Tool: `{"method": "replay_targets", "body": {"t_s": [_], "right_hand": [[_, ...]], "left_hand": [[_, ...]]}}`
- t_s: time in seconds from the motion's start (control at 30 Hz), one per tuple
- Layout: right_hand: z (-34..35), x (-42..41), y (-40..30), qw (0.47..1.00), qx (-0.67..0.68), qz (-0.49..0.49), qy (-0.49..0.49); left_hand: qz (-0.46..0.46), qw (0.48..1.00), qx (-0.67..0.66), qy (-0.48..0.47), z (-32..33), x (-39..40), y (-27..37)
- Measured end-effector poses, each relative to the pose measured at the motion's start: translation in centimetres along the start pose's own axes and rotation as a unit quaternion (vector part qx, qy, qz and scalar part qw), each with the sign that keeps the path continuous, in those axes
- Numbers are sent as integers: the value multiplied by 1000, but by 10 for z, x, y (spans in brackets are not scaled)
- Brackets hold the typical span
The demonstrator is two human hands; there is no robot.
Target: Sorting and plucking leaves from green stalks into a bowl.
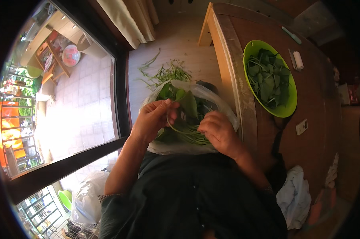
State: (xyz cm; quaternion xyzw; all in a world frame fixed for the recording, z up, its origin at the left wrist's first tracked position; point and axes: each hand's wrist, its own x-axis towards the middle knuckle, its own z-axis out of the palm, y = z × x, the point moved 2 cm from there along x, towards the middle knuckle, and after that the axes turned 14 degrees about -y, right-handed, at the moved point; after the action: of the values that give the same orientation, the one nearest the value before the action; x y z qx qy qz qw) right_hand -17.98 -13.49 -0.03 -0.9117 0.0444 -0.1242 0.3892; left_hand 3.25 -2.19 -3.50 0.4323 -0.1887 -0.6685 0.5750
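My left hand [157, 116] pinches the upper stalk of a leafy green [189, 104], whose broad leaf hangs beside my fingertips. That stalk bends down towards my right hand [217, 131], whose curled fingers grip the lower stems [186, 136]. Both hands are above a clear plastic bag [159, 148] on my lap, its mouth spread wide. Inside the bag are more leaves and long stems, partly hidden by my hands. To the right, on the table, a lime-green plastic basin [245, 64] holds loose picked leaves [268, 80].
Stem scraps [171, 73] litter the floor beyond the bag. The brown table [314, 98] carries a white roll [298, 60], a pale green stick-like object [291, 35], a small white device [301, 127] and a crumpled cloth [294, 197]. A dark-framed glass door [121, 89] stands at left.
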Motion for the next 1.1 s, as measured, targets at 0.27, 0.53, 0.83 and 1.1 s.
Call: {"method": "replay_targets", "body": {"t_s": [0.27, 0.53, 0.83, 1.1], "right_hand": [[2, -6, 0, 998, -40, -8, -48], [24, 10, -8, 969, 206, 128, 50], [32, 22, -3, 820, 549, 93, 132], [26, 23, -13, 847, 497, 96, 165]], "left_hand": [[-4, 991, 129, -24, 13, -3, 6], [59, 986, 154, -22, 40, -11, 8], [41, 988, 144, -32, 52, -16, 6], [72, 972, 221, -22, 55, -20, 8]]}}
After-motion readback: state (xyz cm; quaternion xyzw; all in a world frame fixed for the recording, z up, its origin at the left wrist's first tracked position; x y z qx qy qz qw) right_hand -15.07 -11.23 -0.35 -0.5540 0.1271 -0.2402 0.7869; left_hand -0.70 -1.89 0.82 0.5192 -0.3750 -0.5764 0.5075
